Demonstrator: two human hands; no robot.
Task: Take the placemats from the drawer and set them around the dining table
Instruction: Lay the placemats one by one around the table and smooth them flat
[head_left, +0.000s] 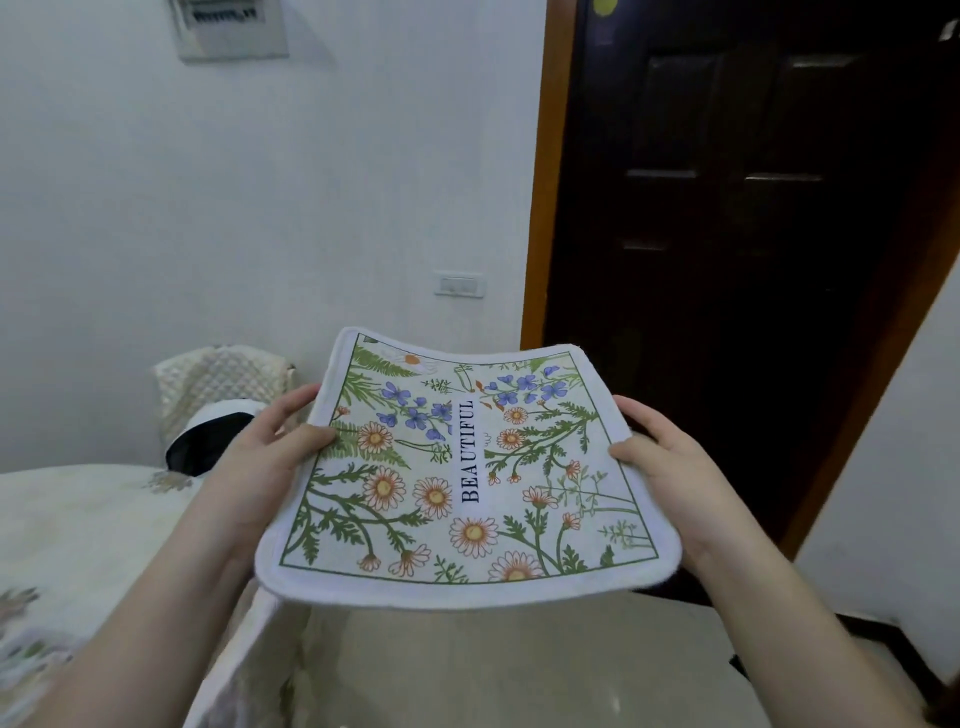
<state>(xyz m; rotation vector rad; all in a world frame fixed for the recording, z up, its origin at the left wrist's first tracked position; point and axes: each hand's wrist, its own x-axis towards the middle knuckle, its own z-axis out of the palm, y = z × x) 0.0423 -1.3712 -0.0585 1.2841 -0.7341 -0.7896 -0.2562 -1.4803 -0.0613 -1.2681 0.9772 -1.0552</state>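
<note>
A floral placemat (467, 473) with daisies, blue flowers and the word BEAUTIFUL is held flat in the air in front of me. My left hand (270, 452) grips its left edge, thumb on top. My right hand (670, 457) grips its right edge the same way. Whether more mats lie under this one cannot be told. The dining table (78, 525), covered with a cream floral cloth, lies at the lower left, beside and below the mat. No drawer is in view.
A chair with a quilted cream cover (218, 379) and a dark item on it stands at the table's far side against the white wall. A dark wooden door (727, 260) in an orange frame is ahead right. Pale tiled floor (493, 665) lies below.
</note>
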